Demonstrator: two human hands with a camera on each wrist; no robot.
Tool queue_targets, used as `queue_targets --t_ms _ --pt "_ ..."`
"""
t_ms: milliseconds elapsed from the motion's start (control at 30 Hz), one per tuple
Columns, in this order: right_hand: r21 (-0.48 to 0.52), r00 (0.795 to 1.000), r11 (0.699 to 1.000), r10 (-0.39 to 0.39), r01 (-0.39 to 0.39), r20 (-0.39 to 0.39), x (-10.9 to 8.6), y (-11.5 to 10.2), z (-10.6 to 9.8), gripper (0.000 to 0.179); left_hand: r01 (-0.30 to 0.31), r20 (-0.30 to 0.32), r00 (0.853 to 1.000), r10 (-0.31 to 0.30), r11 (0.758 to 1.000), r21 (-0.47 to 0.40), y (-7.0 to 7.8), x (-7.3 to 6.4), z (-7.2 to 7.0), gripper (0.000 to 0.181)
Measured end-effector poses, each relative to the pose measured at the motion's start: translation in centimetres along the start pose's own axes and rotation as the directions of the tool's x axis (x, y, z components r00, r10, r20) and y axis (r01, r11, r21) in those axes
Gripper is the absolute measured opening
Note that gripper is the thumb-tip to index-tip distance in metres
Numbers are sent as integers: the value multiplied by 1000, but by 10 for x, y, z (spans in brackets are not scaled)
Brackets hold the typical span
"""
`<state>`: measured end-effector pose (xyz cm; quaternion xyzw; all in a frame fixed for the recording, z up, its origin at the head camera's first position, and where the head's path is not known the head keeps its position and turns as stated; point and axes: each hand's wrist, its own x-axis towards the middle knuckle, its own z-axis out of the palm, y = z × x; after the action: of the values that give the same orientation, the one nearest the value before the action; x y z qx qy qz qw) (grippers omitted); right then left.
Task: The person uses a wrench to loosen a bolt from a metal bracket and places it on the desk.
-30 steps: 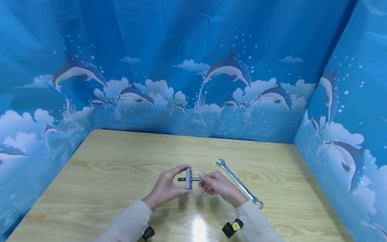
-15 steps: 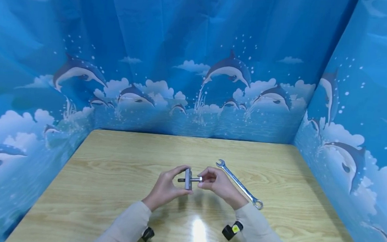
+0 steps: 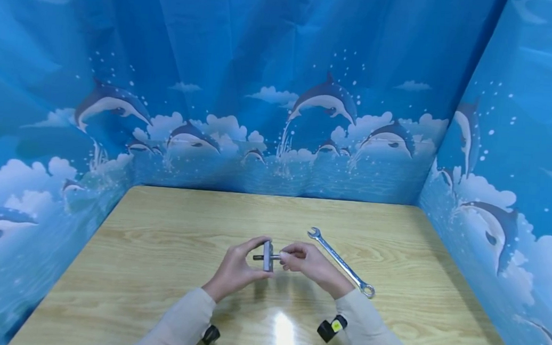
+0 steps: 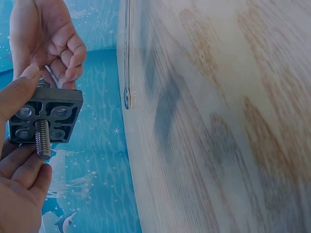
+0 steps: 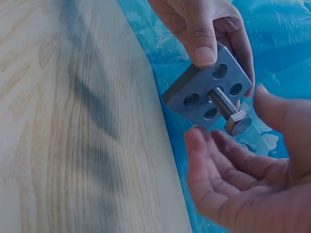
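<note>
My left hand (image 3: 238, 266) grips a square grey metal plate (image 5: 204, 82) on edge between thumb and fingers. The plate has several round holes, and ribs on its other face (image 4: 53, 109). A hex-head bolt (image 5: 225, 106) runs through its middle; the threaded end (image 4: 43, 138) sticks out on the left hand's side. My right hand (image 3: 310, 263) is at the bolt head. In the right wrist view, its thumb and fingers (image 5: 233, 167) spread around the hex head with a gap; in the head view, the fingertips hide the head.
A combination wrench (image 3: 342, 261) lies diagonally on the wooden table (image 3: 166, 223), just beyond the right hand. Blue dolphin-print sheeting (image 3: 263, 86) stands behind and beside the table. Black wrist cameras (image 3: 327, 331) hang from both sleeves.
A second ago the right fingers pinched the bolt head; half a second ago they were spread around it. Now the fingertips have shifted over it. The left hand holds the plate almost still.
</note>
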<state>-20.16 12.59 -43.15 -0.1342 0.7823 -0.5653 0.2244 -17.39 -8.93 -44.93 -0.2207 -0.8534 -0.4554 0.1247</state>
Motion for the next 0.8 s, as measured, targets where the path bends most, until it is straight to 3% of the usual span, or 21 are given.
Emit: queue_targets --t_ms 300,533,700,800 --pt "15 998 998 58 -59 26 1 5 0 62 -6 2 1000 6 1000 14 -1 0 0 76" --pt "19 998 998 59 -59 29 4 3 -2 47 14 10 1000 -14 1000 26 -1 0 0 76" --pt "32 1000 999 8 -7 -15 3 2 -3 29 20 13 1000 -20 1000 20 -1 0 -1 76" --pt "29 998 999 -26 28 -49 2 2 -3 26 22 13 1000 -22 1000 15 0 0 -1 76"
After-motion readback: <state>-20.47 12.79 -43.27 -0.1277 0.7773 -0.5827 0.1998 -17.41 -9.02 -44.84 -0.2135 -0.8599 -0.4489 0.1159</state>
